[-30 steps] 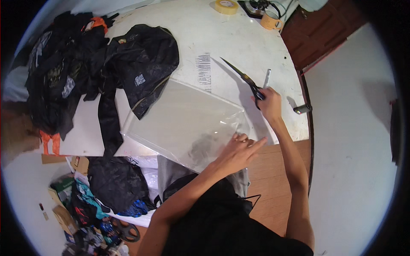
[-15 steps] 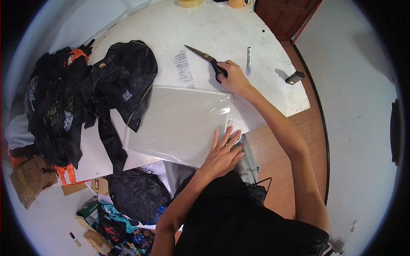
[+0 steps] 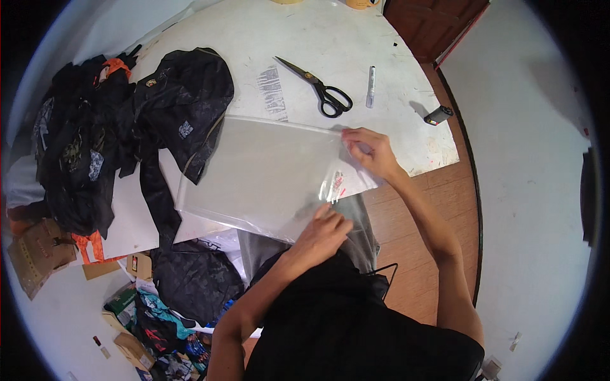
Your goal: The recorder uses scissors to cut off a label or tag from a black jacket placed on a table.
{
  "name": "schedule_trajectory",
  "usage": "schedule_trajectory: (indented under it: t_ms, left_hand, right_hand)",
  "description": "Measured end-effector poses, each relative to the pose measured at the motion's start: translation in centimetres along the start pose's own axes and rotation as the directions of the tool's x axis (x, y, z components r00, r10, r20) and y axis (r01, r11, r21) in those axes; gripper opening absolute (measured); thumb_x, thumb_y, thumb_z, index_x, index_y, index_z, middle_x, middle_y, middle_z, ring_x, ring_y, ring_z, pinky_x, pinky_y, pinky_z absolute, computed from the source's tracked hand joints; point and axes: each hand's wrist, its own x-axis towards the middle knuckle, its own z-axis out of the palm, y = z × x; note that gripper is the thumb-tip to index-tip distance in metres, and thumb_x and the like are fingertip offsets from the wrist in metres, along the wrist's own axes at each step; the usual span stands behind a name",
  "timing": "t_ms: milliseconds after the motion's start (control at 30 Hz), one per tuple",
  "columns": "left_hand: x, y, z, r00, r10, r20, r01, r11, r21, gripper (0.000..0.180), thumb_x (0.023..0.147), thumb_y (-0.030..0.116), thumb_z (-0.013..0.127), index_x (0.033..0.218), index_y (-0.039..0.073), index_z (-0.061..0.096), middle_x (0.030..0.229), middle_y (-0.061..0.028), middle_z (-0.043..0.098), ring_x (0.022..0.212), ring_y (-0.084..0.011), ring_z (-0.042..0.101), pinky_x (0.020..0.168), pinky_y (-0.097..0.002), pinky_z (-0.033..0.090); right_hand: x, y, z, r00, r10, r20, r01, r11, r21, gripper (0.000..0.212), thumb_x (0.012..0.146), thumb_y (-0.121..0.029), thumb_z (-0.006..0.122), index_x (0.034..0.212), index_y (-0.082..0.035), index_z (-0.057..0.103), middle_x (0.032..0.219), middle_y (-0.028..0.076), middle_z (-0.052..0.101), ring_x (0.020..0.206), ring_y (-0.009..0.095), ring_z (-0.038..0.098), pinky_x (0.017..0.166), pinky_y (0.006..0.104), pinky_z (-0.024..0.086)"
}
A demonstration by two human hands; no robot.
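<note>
Clear plastic bag (image 3: 267, 168): we find it flat at the front edge of the worktop (image 3: 248, 38), its near right part overhanging.
Right hand (image 3: 370, 154): we see it pinching the bag's far right corner.
Left hand (image 3: 318, 238): fingers bent at the near right corner; we cannot tell whether they grip.
Black scissors (image 3: 316, 81): we see them lying beyond the bag.
Marker (image 3: 371, 87): between scissors and the worktop's right edge.
Black jacket (image 3: 184, 95): overlaps the bag's far left corner.
</note>
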Motion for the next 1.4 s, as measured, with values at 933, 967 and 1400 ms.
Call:
schedule_trajectory:
  t_ms: [933, 967, 1400]
  left_hand:
    - [-0.4, 7.1, 1.3, 0.953, 0.225, 0.2, -0.267, 0.941, 0.21, 0.006, 0.074, 0.009, 0.059, 0.078, 0.005, 0.061, 0.08, -0.0044, 0.059, 0.089, -0.02, 0.052, 0.077, -0.0312, 0.038]
    - [0.3, 6.5, 2.3, 0.954, 0.226, 0.197, -0.267, 0.941, 0.21, 0.006, 0.074, 0.009, 0.059, 0.078, 0.005, 0.061, 0.08, -0.0044, 0.059, 0.089, -0.02, 0.052, 0.077, -0.0312, 0.038]
    - [4.6, 4.3, 5.2, 0.964, 0.22, 0.146, -0.232, 0.97, 0.068, 0.015, 0.081, 0.008, 0.054, 0.093, 0.006, 0.063, 0.094, -0.0069, 0.058, 0.102, -0.0232, 0.054, 0.098, -0.0438, 0.036]
  right_hand:
    - [1.8, 2.0, -3.9, 0.909, 0.417, -0.016, -0.414, 0.905, 0.098, 0.008, 0.086, 0.003, 0.065, 0.093, 0.006, 0.068, 0.075, 0.005, 0.067, 0.064, 0.008, 0.061, 0.059, 0.0219, 0.051]
    - [2.0, 2.1, -4.0, 0.912, 0.408, -0.044, -0.401, 0.909, 0.116, 0.009, 0.087, 0.004, 0.064, 0.094, 0.006, 0.068, 0.076, 0.005, 0.067, 0.066, 0.009, 0.062, 0.061, 0.0221, 0.052]
    - [12.1, 2.0, 0.9, 0.946, 0.323, -0.03, -0.312, 0.882, -0.352, 0.023, 0.073, -0.01, 0.061, 0.093, -0.005, 0.072, 0.087, 0.018, 0.07, 0.078, 0.031, 0.069, 0.077, 0.0366, 0.054]
